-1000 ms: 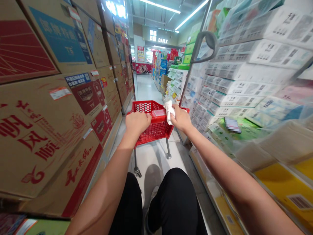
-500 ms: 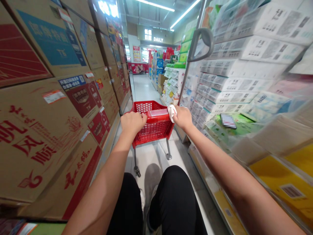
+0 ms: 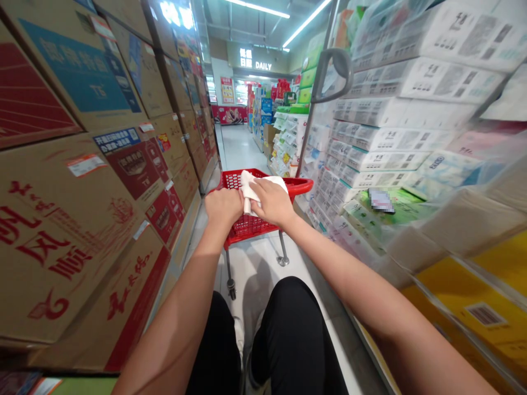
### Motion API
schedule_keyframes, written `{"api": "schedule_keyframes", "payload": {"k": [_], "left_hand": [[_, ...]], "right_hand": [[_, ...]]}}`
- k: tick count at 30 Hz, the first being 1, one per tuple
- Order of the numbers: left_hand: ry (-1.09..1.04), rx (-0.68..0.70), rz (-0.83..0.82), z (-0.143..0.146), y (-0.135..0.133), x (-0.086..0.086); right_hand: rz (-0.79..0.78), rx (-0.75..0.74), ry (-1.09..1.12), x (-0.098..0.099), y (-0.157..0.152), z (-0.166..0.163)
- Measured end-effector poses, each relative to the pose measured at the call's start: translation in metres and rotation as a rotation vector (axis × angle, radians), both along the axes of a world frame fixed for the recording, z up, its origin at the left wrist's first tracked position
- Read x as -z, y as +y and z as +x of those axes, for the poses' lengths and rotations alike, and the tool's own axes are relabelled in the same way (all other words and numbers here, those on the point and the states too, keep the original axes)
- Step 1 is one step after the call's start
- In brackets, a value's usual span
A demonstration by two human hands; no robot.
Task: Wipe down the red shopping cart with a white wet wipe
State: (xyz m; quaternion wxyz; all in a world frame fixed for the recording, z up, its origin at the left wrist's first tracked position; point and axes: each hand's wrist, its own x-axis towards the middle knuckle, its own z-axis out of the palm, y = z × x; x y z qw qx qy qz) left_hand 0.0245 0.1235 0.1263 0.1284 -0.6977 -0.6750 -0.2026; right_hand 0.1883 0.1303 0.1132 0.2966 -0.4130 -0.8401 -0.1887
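A small red shopping cart [image 3: 296, 185] stands in a narrow store aisle in front of me. My left hand [image 3: 223, 204] is closed round the cart's handle at its left end. My right hand [image 3: 272, 201] lies on the middle of the handle, right beside the left hand, pressing a white cloth [image 3: 248, 185] down on it with the fingers curled over the cloth. The handle's right end shows bare. My legs in black trousers [image 3: 288, 334] are below.
Stacked brown cartons [image 3: 82, 181] wall the left side of the aisle. Shelves of wrapped tissue packs [image 3: 382, 137] line the right, with a grey bar handle [image 3: 333, 71] sticking out. The tiled floor [image 3: 236, 145] runs ahead to more displays.
My right hand has slid with the white cloth from the handle's right end to its middle, next to the left hand. The left hand has kept its grip.
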Motion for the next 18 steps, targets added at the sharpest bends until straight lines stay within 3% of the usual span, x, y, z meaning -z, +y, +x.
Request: {"api": "schedule_keyframes", "payload": {"k": [5,8,15,18], "left_hand": [[-0.025,-0.022,0.038,0.002,-0.002,0.002],[-0.033,-0.020,0.049,0.005,-0.003,0.002],[-0.026,-0.019,0.031,0.004,-0.004,0.000],[-0.003,0.003,0.007,-0.001,-0.005,0.000]], "right_hand": [[-0.061,0.204,0.034,-0.012,0.016,0.047],[-0.095,0.315,0.070,-0.012,0.020,0.057],[0.029,0.034,0.074,0.006,-0.003,0.003],[0.016,-0.034,0.046,0.009,-0.005,-0.001]]}}
